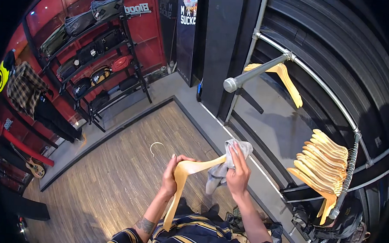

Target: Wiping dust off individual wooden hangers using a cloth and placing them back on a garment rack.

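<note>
The person is standing on a wooden floor [112, 179] and is holding a light wooden hanger [186, 174] in front of the body. The left hand [173, 173] is closing around the middle of the hanger, near the neck, and the metal hook [155, 146] is pointing away to the left. One arm of the hanger is hanging down toward the striped shirt [197, 240], and the other arm is going up to the right. The right hand [238, 174] is closing on a grey cloth [227, 165] and is pressing it against this upper arm of the hanger; part of the cloth is hanging down under the hand.

To the right, a metal rail [319, 88] is running along the dark wall. One wooden hanger is hanging alone on a short bar [254, 74] near the top, and a row of similar hangers [322, 165] is hanging close together lower on the rail. Far on the left, a black shelf with bags [92, 50] is standing against a red wall, and a checked shirt [24, 88] is hanging beside it.
</note>
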`<act>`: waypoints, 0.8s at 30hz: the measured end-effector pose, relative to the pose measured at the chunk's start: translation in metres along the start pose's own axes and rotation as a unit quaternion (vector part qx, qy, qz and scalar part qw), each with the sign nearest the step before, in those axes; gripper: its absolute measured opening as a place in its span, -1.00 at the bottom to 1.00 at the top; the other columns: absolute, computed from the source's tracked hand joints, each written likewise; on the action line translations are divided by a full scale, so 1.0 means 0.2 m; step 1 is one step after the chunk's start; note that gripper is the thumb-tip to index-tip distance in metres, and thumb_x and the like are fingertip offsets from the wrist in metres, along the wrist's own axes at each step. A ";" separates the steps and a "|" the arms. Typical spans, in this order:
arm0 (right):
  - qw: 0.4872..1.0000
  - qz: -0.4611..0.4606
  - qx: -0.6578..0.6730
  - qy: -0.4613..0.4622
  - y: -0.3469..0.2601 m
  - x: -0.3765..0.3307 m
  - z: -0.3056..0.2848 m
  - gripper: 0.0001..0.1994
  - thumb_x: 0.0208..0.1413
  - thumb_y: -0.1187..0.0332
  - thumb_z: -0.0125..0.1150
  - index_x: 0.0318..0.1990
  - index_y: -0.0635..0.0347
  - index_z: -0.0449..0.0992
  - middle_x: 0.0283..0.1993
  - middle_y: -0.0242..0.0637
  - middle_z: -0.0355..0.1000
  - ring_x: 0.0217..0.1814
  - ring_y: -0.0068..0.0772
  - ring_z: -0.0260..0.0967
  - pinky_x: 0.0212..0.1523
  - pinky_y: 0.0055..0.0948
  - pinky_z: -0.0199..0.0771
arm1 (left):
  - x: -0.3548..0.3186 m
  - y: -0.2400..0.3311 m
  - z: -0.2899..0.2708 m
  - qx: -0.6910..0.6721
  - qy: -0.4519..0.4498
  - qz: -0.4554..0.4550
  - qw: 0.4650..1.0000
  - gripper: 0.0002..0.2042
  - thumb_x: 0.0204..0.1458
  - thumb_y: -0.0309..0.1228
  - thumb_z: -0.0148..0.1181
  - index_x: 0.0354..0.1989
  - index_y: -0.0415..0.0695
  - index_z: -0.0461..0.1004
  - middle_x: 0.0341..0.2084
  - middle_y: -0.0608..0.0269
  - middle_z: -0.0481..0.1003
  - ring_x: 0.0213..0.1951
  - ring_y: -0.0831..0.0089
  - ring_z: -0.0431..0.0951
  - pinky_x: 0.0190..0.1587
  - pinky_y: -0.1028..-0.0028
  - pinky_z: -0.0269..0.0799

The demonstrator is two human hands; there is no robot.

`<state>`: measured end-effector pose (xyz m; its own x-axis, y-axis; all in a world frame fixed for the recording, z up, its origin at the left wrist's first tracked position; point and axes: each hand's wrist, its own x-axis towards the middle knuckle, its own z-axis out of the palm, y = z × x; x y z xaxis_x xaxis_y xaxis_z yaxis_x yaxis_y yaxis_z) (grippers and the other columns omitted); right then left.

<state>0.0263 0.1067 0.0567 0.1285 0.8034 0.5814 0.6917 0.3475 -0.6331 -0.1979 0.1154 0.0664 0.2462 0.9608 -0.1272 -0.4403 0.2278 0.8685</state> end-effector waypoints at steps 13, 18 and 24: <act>0.991 -0.077 0.006 0.113 -0.02 0.08 -0.20 -0.37 -0.12 0.80 -0.09 0.23 0.38 0.41 0.28 0.03 0.39 0.38 0.03 0.30 0.40 -0.18 0.21 | 0.00 0.07 -0.19 0.004 -0.010 0.013 1.000 -0.34 0.33 0.13 -0.35 -0.09 -0.28 0.49 -0.07 -0.10 0.57 0.04 0.22 0.54 0.26 0.31 0.28; 0.997 -0.021 0.035 0.064 0.04 0.04 -0.10 -0.42 0.00 0.74 -0.02 0.28 0.38 0.35 0.33 0.12 0.31 0.41 0.05 0.25 0.40 -0.19 0.20 | -0.02 0.03 -0.06 -0.039 -0.011 -0.010 0.999 -0.34 0.33 0.13 -0.36 -0.12 -0.29 0.49 -0.05 -0.21 0.56 0.08 0.13 0.54 0.30 0.29 0.23; 0.992 0.032 0.118 -0.008 -0.07 -0.13 0.00 -0.38 -0.08 0.73 -0.03 0.26 0.32 0.40 0.30 0.03 0.37 0.37 -0.06 0.32 0.36 -0.20 0.28 | -0.01 -0.01 0.05 -0.010 -0.025 0.009 1.000 -0.33 0.32 0.16 -0.37 -0.09 -0.24 0.49 -0.07 -0.05 0.58 0.01 0.24 0.56 0.21 0.37 0.29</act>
<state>0.0134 0.0821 0.0501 0.1533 0.8345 0.5293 0.4962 0.3982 -0.7715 -0.1882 0.1112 0.0697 0.2798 0.9562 -0.0866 -0.4631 0.2134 0.8602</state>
